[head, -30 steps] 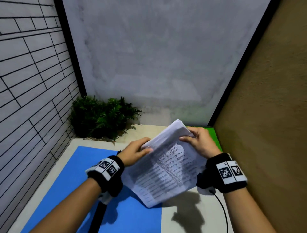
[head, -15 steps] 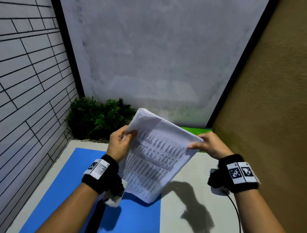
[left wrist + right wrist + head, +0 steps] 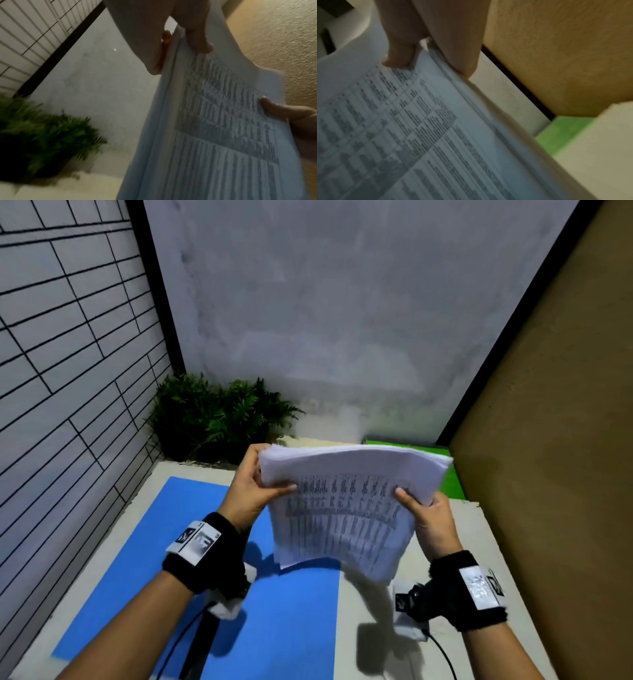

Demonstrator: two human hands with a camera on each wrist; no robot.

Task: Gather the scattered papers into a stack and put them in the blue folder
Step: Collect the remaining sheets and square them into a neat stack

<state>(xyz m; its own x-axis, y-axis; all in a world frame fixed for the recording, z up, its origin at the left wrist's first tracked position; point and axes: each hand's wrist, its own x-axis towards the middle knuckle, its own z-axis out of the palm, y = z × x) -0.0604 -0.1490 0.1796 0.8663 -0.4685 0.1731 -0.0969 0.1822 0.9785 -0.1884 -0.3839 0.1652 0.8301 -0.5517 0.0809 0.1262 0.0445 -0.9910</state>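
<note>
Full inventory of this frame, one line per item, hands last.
paper stack: one stack, white with printed tables, held upright above the table.
blue folder: one, blue, flat on the table's left half.
green sheet: one, green, far right of the table, partly hidden.
plant: one, dark green, far left corner.
table: one, off-white.
left hand: grips the stack's left edge.
right hand: grips the stack's right edge.

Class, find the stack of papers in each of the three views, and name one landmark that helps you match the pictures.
Head: stack of papers sits centre, held up between the left hand and right hand.
Left wrist: it fills the right half, seen nearly edge-on.
Right wrist: it fills the lower left.
Shared landmark: the printed table on the top sheet.
</note>
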